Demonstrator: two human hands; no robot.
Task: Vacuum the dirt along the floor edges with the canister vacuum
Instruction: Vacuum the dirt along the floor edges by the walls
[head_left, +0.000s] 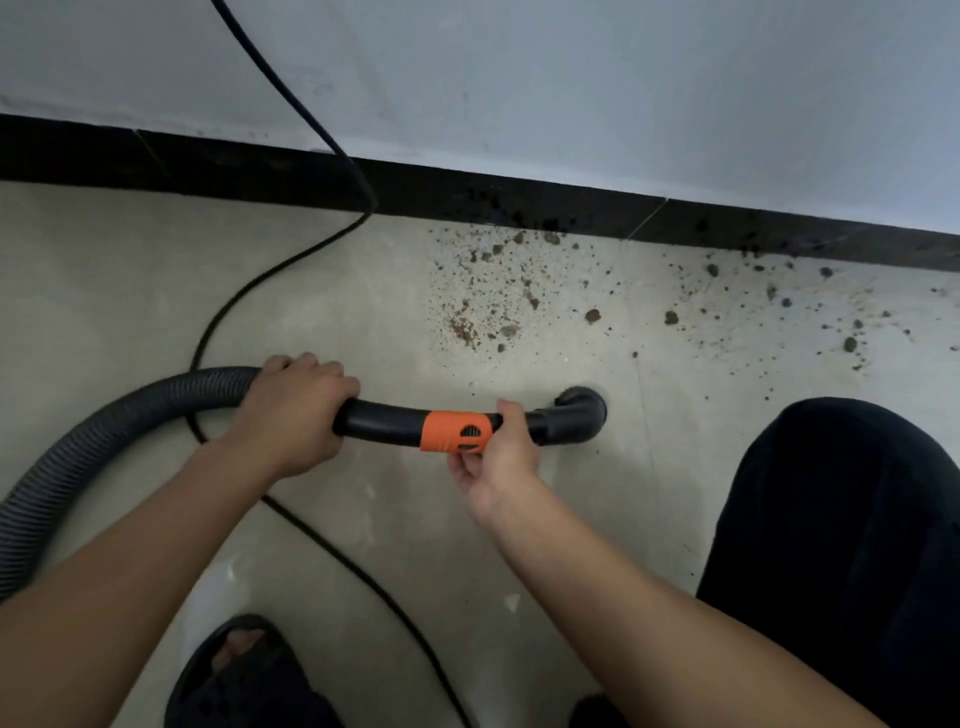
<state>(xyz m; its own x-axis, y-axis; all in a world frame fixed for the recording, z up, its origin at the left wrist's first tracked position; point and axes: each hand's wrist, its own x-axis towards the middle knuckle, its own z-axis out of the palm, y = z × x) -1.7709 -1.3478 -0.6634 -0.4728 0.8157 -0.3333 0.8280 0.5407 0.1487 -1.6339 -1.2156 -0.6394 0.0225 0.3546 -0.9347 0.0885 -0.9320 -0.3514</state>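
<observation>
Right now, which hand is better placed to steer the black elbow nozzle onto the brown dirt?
Probably right hand: pinches the orange collar beside the black elbow nozzle, nearest the brown dirt. Left hand grips the black tube farther back.

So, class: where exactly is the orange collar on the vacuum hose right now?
In the head view, centre frame: the orange collar sits on the black handle tube, between the left hand gripping the tube and the right hand pinching it.
</observation>
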